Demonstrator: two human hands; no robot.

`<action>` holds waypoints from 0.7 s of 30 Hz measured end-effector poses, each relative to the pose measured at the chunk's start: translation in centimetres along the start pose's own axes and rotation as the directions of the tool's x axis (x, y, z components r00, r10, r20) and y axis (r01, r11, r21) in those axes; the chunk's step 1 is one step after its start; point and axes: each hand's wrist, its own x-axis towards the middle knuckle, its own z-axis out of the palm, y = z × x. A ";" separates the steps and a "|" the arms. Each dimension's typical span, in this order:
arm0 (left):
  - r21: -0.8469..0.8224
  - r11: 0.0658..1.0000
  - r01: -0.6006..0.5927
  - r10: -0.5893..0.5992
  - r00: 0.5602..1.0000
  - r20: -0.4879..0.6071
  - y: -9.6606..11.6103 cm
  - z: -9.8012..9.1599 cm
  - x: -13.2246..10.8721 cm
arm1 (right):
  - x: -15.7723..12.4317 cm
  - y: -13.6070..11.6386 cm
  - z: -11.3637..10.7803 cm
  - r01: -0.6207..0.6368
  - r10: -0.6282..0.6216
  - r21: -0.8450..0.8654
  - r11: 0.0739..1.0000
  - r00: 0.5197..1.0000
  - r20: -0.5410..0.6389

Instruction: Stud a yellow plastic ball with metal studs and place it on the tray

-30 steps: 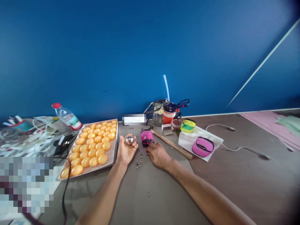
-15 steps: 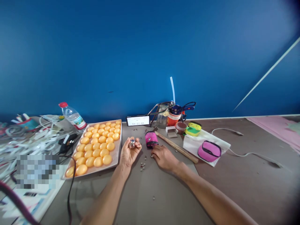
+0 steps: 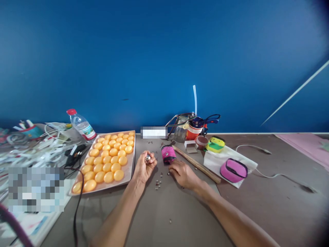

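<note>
My left hand (image 3: 145, 166) is closed, palm up, around a small cluster of shiny metal pieces (image 3: 147, 158) too small to name exactly. Low over the table, my right hand (image 3: 183, 174) has its fingers bent and pressed together; whatever they hold is hidden. One small metal piece (image 3: 168, 174) lies just below those fingertips. Between the hands, several more shiny pieces (image 3: 158, 184) are scattered on the table. Just beyond my right fingertips sits a pink and black fabric band (image 3: 168, 154), curled upright.
A tray (image 3: 130, 168) of orange domed pieces stands left, with a tilted bottle (image 3: 86, 128) behind. A wooden-handled tool (image 3: 196, 163) lies right. Further right, another pink band (image 3: 233, 170) rests on white paper (image 3: 212, 161). A black cable (image 3: 75, 216) crosses the left front; cluttered cords lie beyond.
The view has shifted slightly, moving most things a little rightward. My right fingers have bunched closer together near the pink band. The left hand keeps its hold on the metal pieces.
</note>
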 end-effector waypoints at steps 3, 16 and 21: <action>0.043 0.999 -0.002 0.004 1.000 -0.028 -0.1 0.2 0.0 | -0.1 0.1 0.3 -0.014 0.014 0.009 1.000 1.000 0.026; 0.087 0.996 0.023 -0.017 0.997 -0.073 -0.5 -0.8 0.5 | -0.1 0.0 0.1 -0.032 0.032 -0.009 0.999 0.999 0.002; -0.027 1.000 -0.002 0.001 1.000 -0.031 -0.5 -1.2 0.4 | -0.1 0.3 0.2 -0.036 0.036 -0.018 0.999 0.999 0.008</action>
